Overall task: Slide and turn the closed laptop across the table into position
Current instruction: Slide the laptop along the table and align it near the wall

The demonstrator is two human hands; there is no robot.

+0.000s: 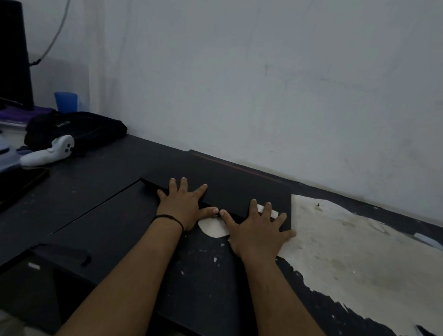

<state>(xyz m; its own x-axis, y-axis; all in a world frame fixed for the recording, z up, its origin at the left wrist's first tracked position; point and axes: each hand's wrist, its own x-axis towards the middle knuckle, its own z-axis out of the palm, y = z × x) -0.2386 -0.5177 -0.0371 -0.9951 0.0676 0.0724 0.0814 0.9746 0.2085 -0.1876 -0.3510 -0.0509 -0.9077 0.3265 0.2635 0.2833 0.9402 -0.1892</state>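
Note:
The closed black laptop (230, 181) lies flat on the dark table (115, 228), its far edge close to the white wall. My left hand (183, 203) rests palm-down on the laptop's near edge, fingers spread, a black band on its wrist. My right hand (259, 226) lies flat beside it on the same near edge, fingers spread, little finger touching the worn pale patch. The two thumbs nearly meet at the laptop's front rim. Neither hand grips anything.
A pale worn patch (364, 259) covers the table's right side. At the left lie a white controller (48, 151), a black pouch (79, 128), a phone (7, 190), a blue cup (66, 102) and a dark monitor (5, 54). The table's front edge runs below my forearms.

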